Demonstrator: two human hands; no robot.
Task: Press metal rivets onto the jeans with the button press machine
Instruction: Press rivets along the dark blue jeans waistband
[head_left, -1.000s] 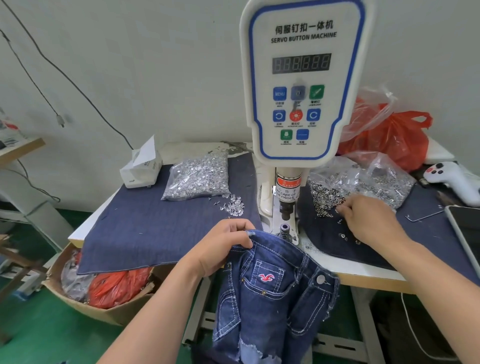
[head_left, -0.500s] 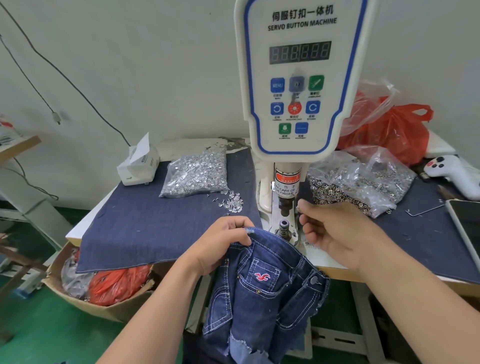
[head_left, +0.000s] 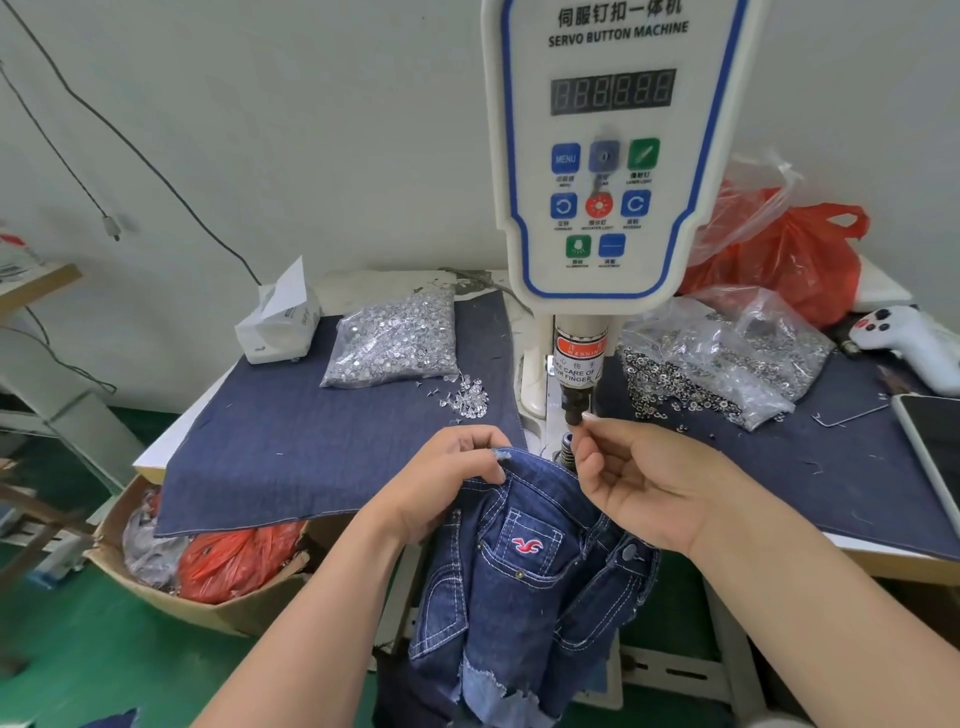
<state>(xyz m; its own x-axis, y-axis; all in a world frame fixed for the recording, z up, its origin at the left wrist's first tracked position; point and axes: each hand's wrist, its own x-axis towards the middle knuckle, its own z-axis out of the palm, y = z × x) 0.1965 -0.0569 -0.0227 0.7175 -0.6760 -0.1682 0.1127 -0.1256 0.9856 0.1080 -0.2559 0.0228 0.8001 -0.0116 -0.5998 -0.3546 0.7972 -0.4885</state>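
While hands (head_left: 540, 480) hold jeans (head_left: 524, 571), "SERVO BUTTON MACHINE" (head_left: 615, 156)

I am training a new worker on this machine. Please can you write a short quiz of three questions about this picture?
1. True or false: the left hand grips the jeans.
2. The right hand has its fingertips at: A) the tissue box, B) the press head, C) the tablet.
3. Which bag lies left of the machine?

Key: 1 true. 2 B. 3 The bag of silver rivets.
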